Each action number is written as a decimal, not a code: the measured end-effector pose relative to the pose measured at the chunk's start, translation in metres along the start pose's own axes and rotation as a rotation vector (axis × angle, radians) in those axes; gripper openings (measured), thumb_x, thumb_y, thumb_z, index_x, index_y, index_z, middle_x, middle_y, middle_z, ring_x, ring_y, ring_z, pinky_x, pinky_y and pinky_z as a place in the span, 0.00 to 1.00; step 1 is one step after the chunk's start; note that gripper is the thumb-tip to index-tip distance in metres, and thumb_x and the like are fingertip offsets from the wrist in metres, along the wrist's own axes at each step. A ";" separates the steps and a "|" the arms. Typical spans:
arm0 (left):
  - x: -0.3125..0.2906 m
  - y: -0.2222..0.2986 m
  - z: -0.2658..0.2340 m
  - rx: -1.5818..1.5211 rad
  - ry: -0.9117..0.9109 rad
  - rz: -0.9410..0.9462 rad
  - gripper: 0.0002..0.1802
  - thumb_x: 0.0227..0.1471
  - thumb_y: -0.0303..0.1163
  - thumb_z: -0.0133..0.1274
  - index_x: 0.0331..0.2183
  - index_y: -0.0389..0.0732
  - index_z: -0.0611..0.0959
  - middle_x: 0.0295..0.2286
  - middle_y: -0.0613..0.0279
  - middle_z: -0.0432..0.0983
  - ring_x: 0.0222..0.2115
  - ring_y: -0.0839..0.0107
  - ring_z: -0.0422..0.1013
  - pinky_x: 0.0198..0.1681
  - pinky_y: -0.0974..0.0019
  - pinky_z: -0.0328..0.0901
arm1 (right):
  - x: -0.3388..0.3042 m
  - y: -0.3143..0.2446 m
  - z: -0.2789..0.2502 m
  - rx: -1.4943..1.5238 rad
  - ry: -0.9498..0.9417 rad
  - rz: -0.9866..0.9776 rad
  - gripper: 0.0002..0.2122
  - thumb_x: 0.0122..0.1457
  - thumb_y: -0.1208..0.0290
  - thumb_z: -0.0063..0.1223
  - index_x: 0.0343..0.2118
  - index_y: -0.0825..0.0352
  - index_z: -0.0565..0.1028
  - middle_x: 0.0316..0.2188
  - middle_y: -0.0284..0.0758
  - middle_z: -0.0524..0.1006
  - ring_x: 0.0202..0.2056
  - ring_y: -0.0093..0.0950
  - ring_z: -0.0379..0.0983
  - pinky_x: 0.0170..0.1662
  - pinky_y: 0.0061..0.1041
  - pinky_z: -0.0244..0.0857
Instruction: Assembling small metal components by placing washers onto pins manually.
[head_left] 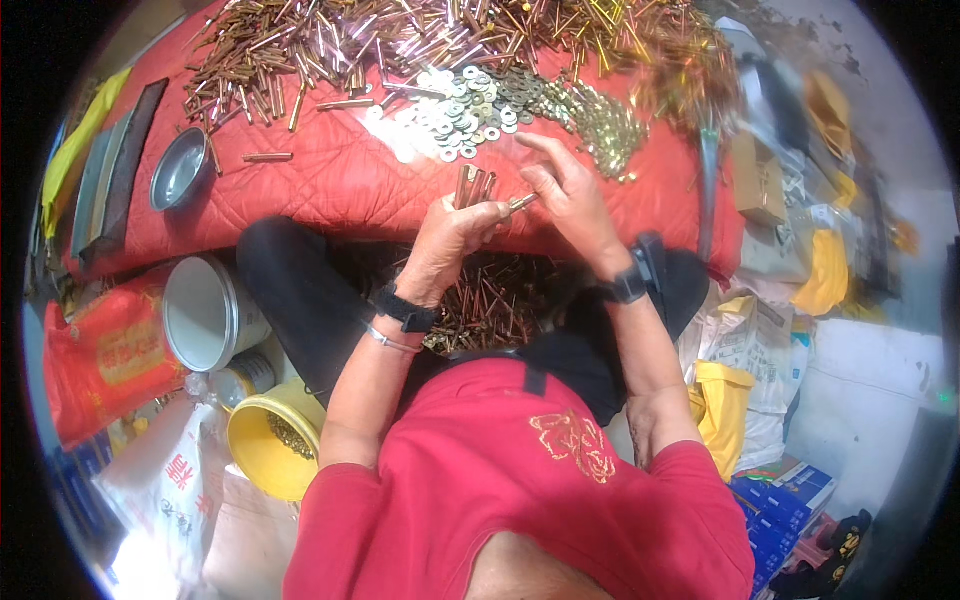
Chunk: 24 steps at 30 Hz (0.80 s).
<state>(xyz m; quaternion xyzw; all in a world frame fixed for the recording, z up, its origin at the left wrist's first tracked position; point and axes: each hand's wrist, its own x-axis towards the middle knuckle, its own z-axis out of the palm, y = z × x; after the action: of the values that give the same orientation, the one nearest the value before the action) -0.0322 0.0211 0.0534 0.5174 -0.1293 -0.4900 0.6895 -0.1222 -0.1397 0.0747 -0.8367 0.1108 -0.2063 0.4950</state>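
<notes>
My left hand [450, 235] is closed around a small bunch of copper-coloured metal rods [474, 187] standing up out of the fist. From its thumb side a single metal bolt [522, 202] points right. The tip of that bolt lies against my right hand [575, 195], whose thumb and forefinger are spread apart. Just beyond both hands, pale flat washers [460, 115] form a loose heap on the red quilted cover [340, 190]. Small brassy nuts [610, 125] are piled to the right of the washers. What my right hand's lower fingers touch is partly hidden.
A big heap of metal rods [330, 45] spans the far side. At left sits a metal bowl [181, 168]. Below it stand a pale bucket [200, 310] and a yellow bucket [250, 445] holding small parts. More rods [490, 300] lie between my legs. Yellow sacks [722, 400] are at right.
</notes>
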 end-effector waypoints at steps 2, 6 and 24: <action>0.001 -0.003 -0.001 -0.035 -0.034 0.002 0.10 0.48 0.36 0.55 0.26 0.39 0.79 0.15 0.75 0.66 0.12 0.86 0.54 0.16 0.78 0.45 | 0.000 0.004 -0.002 0.095 -0.039 0.087 0.16 0.61 0.70 0.48 0.52 0.63 0.68 0.24 0.31 0.71 0.27 0.19 0.68 0.31 0.21 0.63; 0.001 -0.003 -0.006 -0.159 0.018 -0.032 0.10 0.48 0.37 0.55 0.24 0.39 0.79 0.15 0.74 0.67 0.12 0.85 0.54 0.16 0.77 0.46 | -0.003 -0.011 -0.006 0.330 -0.024 0.246 0.13 0.61 0.67 0.49 0.46 0.65 0.71 0.24 0.28 0.71 0.26 0.16 0.66 0.30 0.18 0.62; 0.004 -0.007 -0.006 -0.192 0.041 -0.066 0.09 0.48 0.34 0.55 0.24 0.39 0.79 0.14 0.73 0.66 0.12 0.85 0.54 0.15 0.77 0.46 | -0.002 0.000 -0.002 0.041 0.019 -0.060 0.12 0.59 0.73 0.50 0.46 0.67 0.70 0.24 0.34 0.71 0.29 0.22 0.68 0.33 0.24 0.63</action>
<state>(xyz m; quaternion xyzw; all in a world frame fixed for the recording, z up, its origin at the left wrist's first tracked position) -0.0297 0.0220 0.0436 0.4626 -0.0504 -0.5121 0.7219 -0.1252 -0.1405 0.0754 -0.8273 0.0863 -0.2313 0.5047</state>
